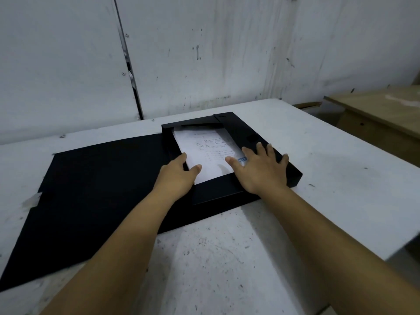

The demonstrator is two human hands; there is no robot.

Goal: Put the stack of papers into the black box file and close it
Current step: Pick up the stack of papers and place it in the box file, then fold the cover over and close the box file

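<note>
1. Both hands are down on the file, palms facing down, forearms bare.
2. Left hand (pixel 179 172): fingers loosely spread, thumb lying on the white sheet, index along the left wall of the tray. Flat contact, nothing pinched.
3. Right hand (pixel 261 169): fingers splayed wide, thumb tip on the paper's near-right corner beside some blue print, remaining fingers resting across the right-hand black flap. Also pressing, not gripping.
4. White stack of printed papers (pixel 204 151): lies inside the tray, between the two hands, top sheet face up with faint lines of text. Far edge tucked under the far flap; stack sits slightly skewed to the walls.
5. Black rectangular cardboard box file (pixel 218 192): tray lies flat on the table, near wall facing the camera, right flap folded partly inward over the paper's edge.
6. Flat black lid panel (pixel 91 189): unfolded to the left of the tray, lying flat on the table. File is not closed.
7. Scuffed white tabletop (pixel 227 258): carries everything, dirty marks all over.
8. Stained white wall panels (pixel 204 53) behind; light wooden bench (pixel 386 110) at far right, well apart from the file.
</note>
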